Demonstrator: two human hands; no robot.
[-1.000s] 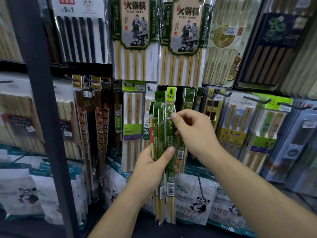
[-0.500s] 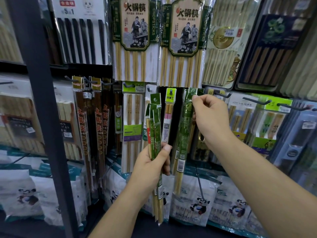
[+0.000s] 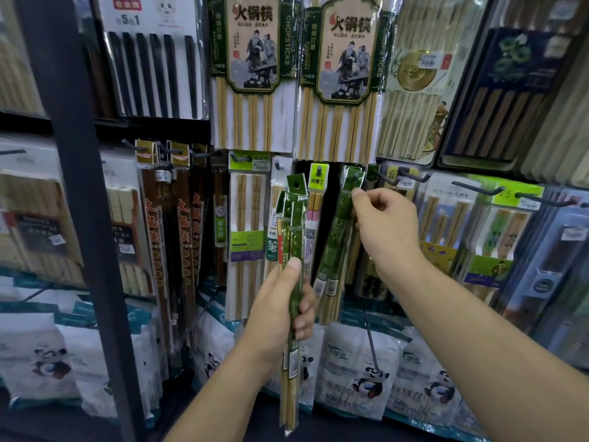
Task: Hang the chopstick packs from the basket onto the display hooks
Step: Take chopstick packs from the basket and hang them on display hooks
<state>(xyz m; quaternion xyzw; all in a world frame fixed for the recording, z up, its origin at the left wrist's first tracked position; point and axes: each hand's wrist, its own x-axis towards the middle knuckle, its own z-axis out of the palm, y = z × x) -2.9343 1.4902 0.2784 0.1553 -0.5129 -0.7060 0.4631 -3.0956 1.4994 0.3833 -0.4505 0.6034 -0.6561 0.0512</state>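
Several slim packs make up the bundle of green chopstick packs that we hold upright in our left hand. Our fingers and thumb curl round the bundle near its middle, with the thumb tip pressed on the front pack. The punched green headers fan out above the fist, and the pale bamboo ends hang below it.

To the right, at the display, we hold a single green chopstick pack. Our right hand pinches it between thumb and forefinger just under its header, the other fingers curled in toward the palm. The header sits up at a display hook, whose dark tip shows at the header's hole. We cannot tell whether the hook runs fully through. The pack hangs tilted, its lower end leaning left and ending near our left hand's knuckles.

Between the bundle and the tilted pack hangs a yellow-green-headed pack of pink-topped chopsticks. Above it all, two large hot-pot chopstick packs hang side by side, and a pack of black chopsticks hangs further left. Black hooks jut out to the right of our right hand. Panda-printed bags line the bottom shelf, and a dark rack post stands close at the left.
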